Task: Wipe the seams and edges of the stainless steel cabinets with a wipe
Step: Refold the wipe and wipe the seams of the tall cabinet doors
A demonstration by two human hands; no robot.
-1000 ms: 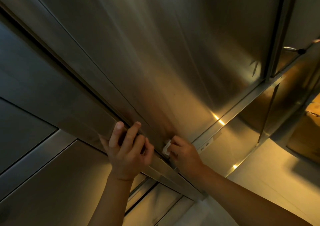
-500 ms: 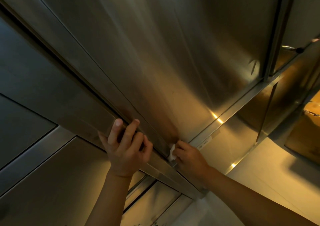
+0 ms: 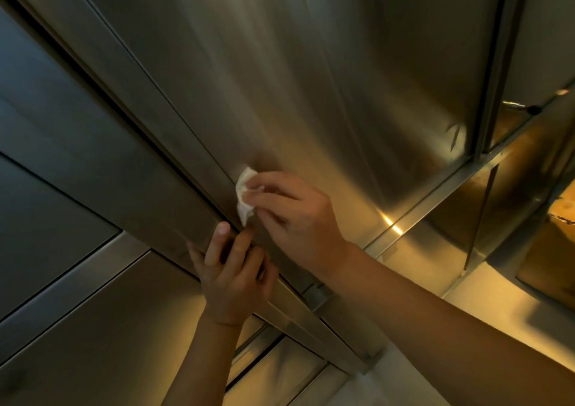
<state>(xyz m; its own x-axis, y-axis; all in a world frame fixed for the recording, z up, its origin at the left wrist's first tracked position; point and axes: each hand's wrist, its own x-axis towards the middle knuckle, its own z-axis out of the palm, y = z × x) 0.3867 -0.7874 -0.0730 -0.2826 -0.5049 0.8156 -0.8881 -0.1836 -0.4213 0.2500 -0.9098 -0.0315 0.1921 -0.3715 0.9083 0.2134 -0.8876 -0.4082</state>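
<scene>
Since the earlier frame the right hand (image 3: 295, 215) had slid up the seam (image 3: 199, 187), carrying the wipe (image 3: 244, 195) higher along the cabinet door (image 3: 326, 78). At left, the left hand (image 3: 233, 278) gripped the edge of the open door panel (image 3: 93, 162), fingers curled over it. Just beside it, the right hand pinched the crumpled white wipe (pressed against the seam), touching steel.

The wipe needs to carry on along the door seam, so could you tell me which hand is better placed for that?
The right hand: its fingers already pinch the wipe against the seam. The left hand grips the door edge, steadying it, and holds no wipe.
</scene>
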